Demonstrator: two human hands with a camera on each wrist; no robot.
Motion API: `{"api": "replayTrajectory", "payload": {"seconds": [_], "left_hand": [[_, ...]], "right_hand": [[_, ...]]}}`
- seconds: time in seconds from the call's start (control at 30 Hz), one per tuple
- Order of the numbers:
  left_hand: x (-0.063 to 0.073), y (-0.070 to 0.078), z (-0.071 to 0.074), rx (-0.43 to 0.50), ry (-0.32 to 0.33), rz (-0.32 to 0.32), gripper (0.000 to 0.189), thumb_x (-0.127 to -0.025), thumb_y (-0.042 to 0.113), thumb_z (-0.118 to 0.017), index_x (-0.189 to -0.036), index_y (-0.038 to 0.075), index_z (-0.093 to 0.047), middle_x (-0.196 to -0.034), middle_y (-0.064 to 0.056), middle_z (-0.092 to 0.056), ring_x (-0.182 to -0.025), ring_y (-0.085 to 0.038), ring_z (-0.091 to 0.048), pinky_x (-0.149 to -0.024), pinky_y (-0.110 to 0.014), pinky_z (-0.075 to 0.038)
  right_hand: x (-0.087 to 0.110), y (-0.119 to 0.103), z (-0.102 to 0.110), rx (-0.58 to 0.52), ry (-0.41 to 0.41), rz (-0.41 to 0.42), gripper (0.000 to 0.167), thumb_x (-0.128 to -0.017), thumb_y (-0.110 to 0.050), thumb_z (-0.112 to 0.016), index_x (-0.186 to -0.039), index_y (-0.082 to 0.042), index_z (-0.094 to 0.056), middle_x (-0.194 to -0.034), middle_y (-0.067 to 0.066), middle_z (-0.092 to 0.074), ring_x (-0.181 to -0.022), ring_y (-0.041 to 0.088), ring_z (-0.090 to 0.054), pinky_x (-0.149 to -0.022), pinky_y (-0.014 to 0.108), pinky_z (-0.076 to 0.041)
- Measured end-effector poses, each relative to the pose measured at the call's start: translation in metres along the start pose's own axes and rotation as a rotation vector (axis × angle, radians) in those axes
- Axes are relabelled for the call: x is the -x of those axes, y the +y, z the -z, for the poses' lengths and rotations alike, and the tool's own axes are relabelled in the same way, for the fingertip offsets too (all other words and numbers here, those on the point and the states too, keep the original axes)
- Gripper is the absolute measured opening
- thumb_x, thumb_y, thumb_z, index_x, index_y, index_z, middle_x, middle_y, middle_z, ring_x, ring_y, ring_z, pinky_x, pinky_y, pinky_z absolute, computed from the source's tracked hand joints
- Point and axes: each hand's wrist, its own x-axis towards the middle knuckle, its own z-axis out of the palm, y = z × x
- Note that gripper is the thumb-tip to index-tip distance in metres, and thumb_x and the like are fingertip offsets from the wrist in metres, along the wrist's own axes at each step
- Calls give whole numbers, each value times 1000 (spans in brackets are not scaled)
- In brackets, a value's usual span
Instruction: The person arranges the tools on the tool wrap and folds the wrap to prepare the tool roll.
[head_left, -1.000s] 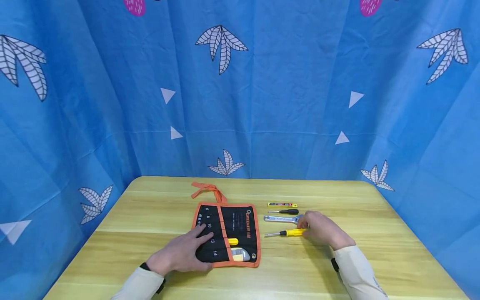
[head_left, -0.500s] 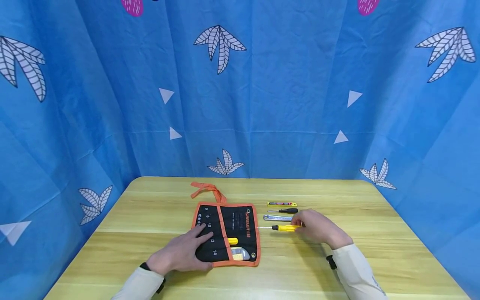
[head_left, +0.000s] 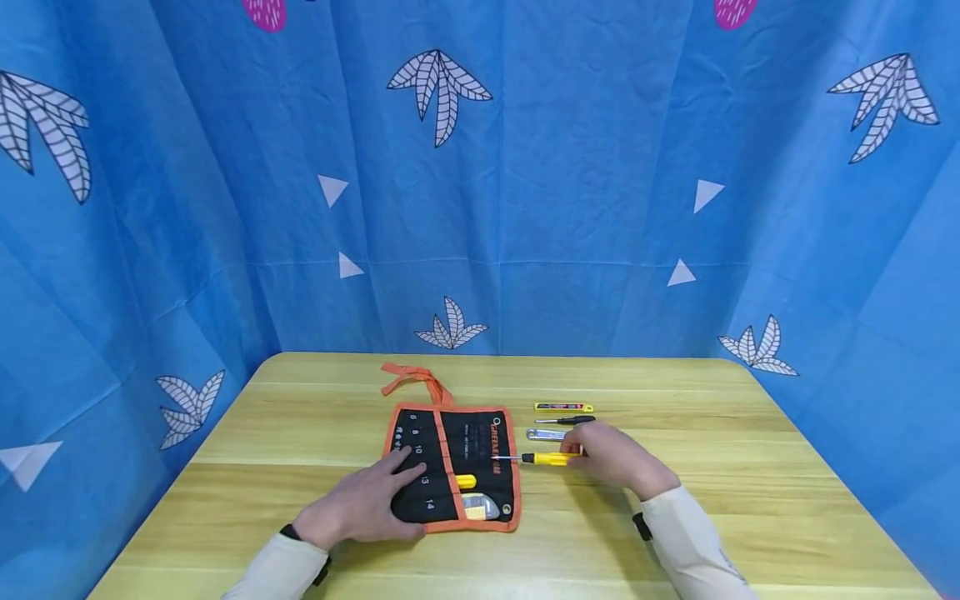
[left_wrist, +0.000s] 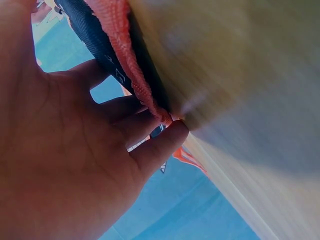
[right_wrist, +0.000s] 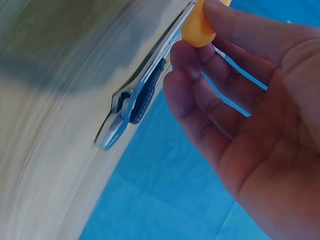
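A black tool pouch [head_left: 472, 429] with orange trim lies spread on the table. My left hand [head_left: 371, 504] rests on its left part, fingers spread; in the left wrist view the fingers [left_wrist: 165, 145] touch the orange edge. Two items sit in its pockets: a yellow handle [head_left: 466, 482] and a yellow-and-grey utility knife [head_left: 480, 507]. My right hand [head_left: 611, 457] pinches the end of a yellow screwdriver [head_left: 551, 458] between thumb and fingers. Its shaft points left over the pouch's right part. The right wrist view shows only the handle end [right_wrist: 198, 27].
Beyond my right hand lie an adjustable wrench [right_wrist: 117, 127], a black-handled screwdriver [head_left: 576, 420] and a small yellow case [head_left: 564, 407]. An orange tie [head_left: 420, 377] trails from the pouch's far edge. A blue curtain [head_left: 585, 208] hangs behind the wooden table [head_left: 712, 433].
My right hand has lifted the yellow screwdriver off the table and carried it left, so its tip is now over the pouch. The left hand has stayed in place.
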Motion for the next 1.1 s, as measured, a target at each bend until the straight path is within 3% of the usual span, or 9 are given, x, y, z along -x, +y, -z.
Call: {"api": "replayTrajectory", "payload": {"seconds": [0.27,0.7,1.1], "left_hand": [[-1,0,0,-3,-9,-8,93,-75,68,-78,-152,22,-51,-165,-15,-33,-148,-40,-37,-113,-61,-40],[0,0,0,-1,0,2,94,-75,68,-78,-152,22,-52,-165,-14,-33,-148,-40,-37,-113,-61,-39],[0,0,0,-2,-2,-6,94,-75,68,-78,-152,21,-52,-164,-15,-34,-148,-39,-37,-113,-60,-40]], "right_hand": [[-4,-5,-6,19,-2,-56,12,-91,-2,-75,-85,-13,-73,-80,-4,-65,-65,10,-47,-62,29,-43],[-8,-11,-5,37,24,-21,8,-89,-2,-76,-91,-10,-76,-87,-2,-72,-74,10,-57,-67,29,-52],[-17,-21,-11,8,-8,-87,7,-91,-4,-75,-95,-9,-77,-88,-1,-70,-73,11,-53,-67,30,-50]]}}
